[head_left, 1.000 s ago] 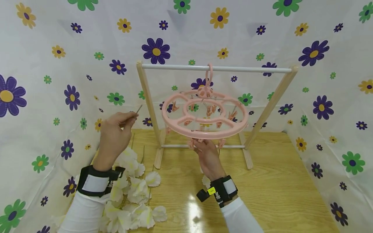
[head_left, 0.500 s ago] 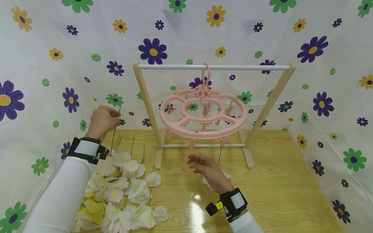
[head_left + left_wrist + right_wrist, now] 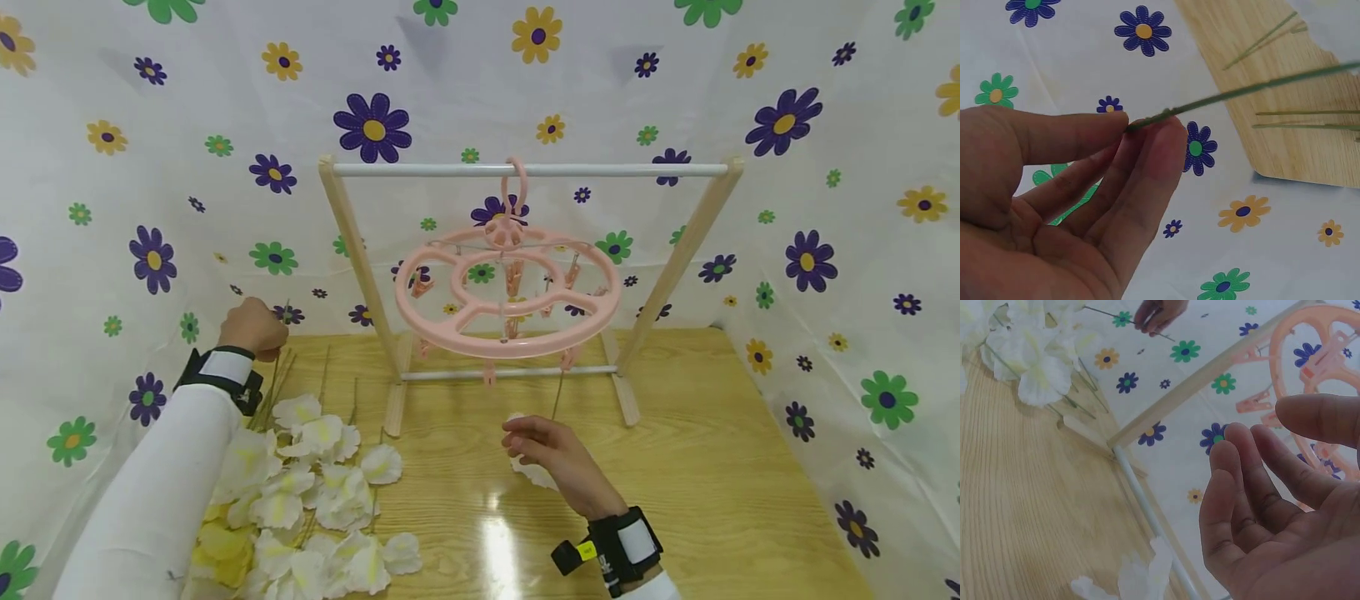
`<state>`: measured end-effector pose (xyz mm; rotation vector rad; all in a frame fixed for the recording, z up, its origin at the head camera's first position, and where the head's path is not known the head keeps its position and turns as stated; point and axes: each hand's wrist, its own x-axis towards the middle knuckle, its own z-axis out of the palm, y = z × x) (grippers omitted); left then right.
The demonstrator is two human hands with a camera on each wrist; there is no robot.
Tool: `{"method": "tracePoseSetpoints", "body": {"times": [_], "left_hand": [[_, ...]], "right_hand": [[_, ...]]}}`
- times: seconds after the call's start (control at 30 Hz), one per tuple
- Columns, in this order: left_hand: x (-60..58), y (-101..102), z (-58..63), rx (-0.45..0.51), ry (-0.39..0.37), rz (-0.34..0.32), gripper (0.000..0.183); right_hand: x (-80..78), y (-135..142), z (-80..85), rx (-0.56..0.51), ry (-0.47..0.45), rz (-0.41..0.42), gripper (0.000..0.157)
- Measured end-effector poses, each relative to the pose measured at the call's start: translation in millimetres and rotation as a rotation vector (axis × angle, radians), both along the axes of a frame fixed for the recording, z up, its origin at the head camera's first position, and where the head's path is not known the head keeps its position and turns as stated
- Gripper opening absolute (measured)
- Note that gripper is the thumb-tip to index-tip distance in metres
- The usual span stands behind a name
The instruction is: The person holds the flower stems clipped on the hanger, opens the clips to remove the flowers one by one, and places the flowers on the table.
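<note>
My left hand [image 3: 255,327] is at the back left, above the stem ends of a pile of white and yellow artificial flowers [image 3: 345,492]. Between thumb and fingertips it pinches the end of a thin green flower stem [image 3: 1241,92]; the stem's other end runs out of the left wrist view. My right hand [image 3: 566,467] hovers in front of the rack, fingers loosely bent, holding nothing. Behind it, one white flower [image 3: 534,473] hangs head down, its stem up at a clothespin [image 3: 567,359] of the pink oval clip hanger [image 3: 480,343].
A wooden rack [image 3: 360,258] with a white top bar [image 3: 420,170] carries the hanger by its hook. Several pink clips dangle under the ring. Flower-printed cloth [image 3: 465,75] walls in the wooden tabletop [image 3: 697,450] at the back and sides.
My right hand has come away from the hanger's clips, down toward the front. My left hand, with a stem, has shifted left and lowered toward the pile. The head view has turned slightly.
</note>
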<state>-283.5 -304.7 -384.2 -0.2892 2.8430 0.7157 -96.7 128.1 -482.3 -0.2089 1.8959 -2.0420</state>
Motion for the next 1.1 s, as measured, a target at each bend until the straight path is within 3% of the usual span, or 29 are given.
{"method": "tracePoseSetpoints", "body": {"times": [0.17,0.3,0.37,0.43,0.5,0.63,0.73,0.87,1.0,1.1], "left_hand": [[0.5,0.5,-1.7,-0.067,0.032,-0.012,0.018],[3.1,10.4,7.0,-0.113,0.111,-0.055,0.026],[8.4,19.2,14.0,-0.125,0.148,-0.092,0.02],[17.6,31.3,19.8,-0.128,0.182,-0.139,0.015],[31.9,47.8,24.1,-0.114,0.208,-0.185,0.024],[67.8,89.7,20.5,-0.057,0.256,-0.269,0.031],[93.2,122.8,6.1,0.01,0.301,-0.338,0.025],[116.5,164.7,-27.7,0.186,0.34,-0.408,0.019],[126.3,203.1,-66.7,0.416,0.358,-0.439,0.017],[126.9,230.2,-87.1,0.57,0.37,-0.454,0.018]], "right_hand": [[3.9,10.5,-2.5,0.007,-0.01,-0.028,0.043],[7.3,18.1,-3.4,0.0,-0.024,-0.061,0.043],[9.0,21.8,-3.8,-0.002,-0.029,-0.079,0.041],[10.4,25.5,-4.4,0.004,-0.028,-0.096,0.039],[11.6,29.4,-5.3,0.009,-0.026,-0.112,0.039],[15.3,38.3,-6.9,0.012,-0.022,-0.148,0.038],[19.6,46.1,-7.9,0.007,-0.026,-0.171,0.04],[28.1,56.2,-9.9,-0.016,-0.06,-0.217,0.039],[38.0,63.0,-12.2,-0.032,-0.117,-0.28,0.034],[44.8,66.6,-15.1,-0.033,-0.153,-0.331,0.032]]}}
